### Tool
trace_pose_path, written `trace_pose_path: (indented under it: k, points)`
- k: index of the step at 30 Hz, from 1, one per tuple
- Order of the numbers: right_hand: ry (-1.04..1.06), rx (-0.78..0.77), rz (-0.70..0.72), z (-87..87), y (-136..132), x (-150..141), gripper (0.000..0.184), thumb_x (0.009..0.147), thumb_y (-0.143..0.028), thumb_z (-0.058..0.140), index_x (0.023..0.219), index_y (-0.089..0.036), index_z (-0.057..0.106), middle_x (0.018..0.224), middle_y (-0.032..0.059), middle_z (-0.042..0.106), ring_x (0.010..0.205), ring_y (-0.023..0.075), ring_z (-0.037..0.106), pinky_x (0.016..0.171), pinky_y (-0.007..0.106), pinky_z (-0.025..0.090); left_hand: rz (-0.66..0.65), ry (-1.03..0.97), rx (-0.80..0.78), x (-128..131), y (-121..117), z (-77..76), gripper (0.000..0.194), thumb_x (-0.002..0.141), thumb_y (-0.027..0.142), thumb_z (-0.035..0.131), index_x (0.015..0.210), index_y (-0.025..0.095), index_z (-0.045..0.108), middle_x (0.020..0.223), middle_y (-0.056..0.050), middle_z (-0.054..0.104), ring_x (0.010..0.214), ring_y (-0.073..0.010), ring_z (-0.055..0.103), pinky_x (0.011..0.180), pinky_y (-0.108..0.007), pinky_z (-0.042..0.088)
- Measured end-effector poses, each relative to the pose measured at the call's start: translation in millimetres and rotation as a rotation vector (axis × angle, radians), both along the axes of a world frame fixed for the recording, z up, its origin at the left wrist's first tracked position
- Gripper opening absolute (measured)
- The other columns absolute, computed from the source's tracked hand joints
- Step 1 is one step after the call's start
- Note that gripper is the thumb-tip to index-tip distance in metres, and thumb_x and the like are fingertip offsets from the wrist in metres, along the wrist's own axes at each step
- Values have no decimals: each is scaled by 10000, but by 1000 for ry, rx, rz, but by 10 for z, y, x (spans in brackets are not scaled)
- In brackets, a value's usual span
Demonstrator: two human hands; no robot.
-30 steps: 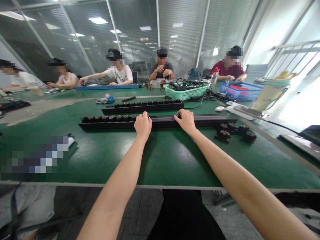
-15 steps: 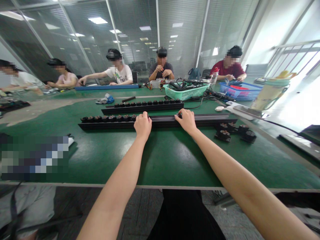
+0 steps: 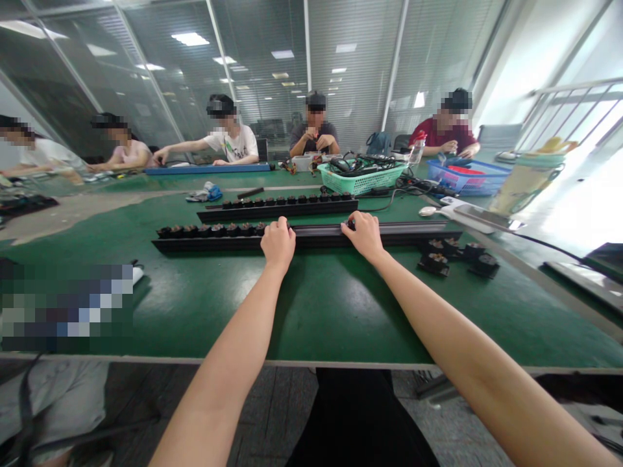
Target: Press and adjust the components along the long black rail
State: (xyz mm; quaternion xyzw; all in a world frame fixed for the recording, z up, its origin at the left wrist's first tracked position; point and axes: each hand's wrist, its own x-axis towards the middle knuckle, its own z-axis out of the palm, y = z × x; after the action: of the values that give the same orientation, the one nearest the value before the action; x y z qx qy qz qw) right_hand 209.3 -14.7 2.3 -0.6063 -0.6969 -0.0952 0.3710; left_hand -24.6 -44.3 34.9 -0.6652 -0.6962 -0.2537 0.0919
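Observation:
A long black rail (image 3: 321,241) lies crosswise on the table in front of me. Several small black modules (image 3: 204,231) with copper-coloured tops sit in a row along its left part. At the end of that row, my left hand (image 3: 278,245) is closed over the rail; what lies under its fingers is mostly hidden. Farther right, my right hand (image 3: 364,235) pinches a small black module, largely covered by the fingers, at the rail's groove. Between the hands a bare stretch of groove shows. Several loose black modules (image 3: 435,264) lie by the rail's right end.
Behind stands a second black rail (image 3: 277,211) carrying a row of modules. Farther back are a green basket (image 3: 363,178) of cables, a blue basket (image 3: 467,178), a crumpled glove (image 3: 207,192) and a blue bar (image 3: 211,169). Several people sit across the green table (image 3: 321,311).
My right hand has shifted very slightly to the right along the rail, still pinching the module. My left hand and the rail have stayed in place.

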Motion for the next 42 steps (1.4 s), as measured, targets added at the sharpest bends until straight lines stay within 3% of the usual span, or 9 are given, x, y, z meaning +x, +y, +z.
trace_pose_path:
  k: [12,42]
  points:
    - [-27,-11,-72,-4,-17,-29,255,981,-426,572,1035,-179,605,1032,160,725,1019,327,605,920,440,378,11,0,-17,9,-14,17,315,1023,261,429,1298,225,580,1257,-139,665,1228,-280,594,956,-377,536]
    - [-34,-74,-92,-10,2,-36,235,1016,-374,543,1038,-156,629,1097,181,712,1073,329,582,957,429,359,11,20,13,7,18,-11,288,1021,263,458,1276,217,585,1223,-123,677,1199,-280,607,929,-375,544]
